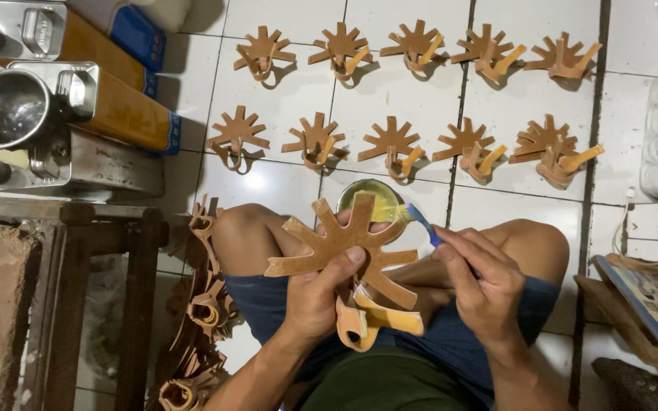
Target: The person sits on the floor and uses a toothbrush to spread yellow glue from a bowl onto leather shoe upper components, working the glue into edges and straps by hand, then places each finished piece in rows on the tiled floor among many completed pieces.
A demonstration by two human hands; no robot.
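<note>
My left hand grips a tan leather piece cut like a star with several flat arms, with looped straps hanging below it. My right hand holds a blue-handled brush whose glue-coated tip rests on the upper right arm of the piece. A round tin of yellow glue sits on the white tile floor just behind the piece, between my bare knees.
Two rows of similar leather pieces lie spread on the white tiles ahead. A pile of more pieces sits by my left knee. Metal cans and a wooden stool stand at left; stacked papers at right.
</note>
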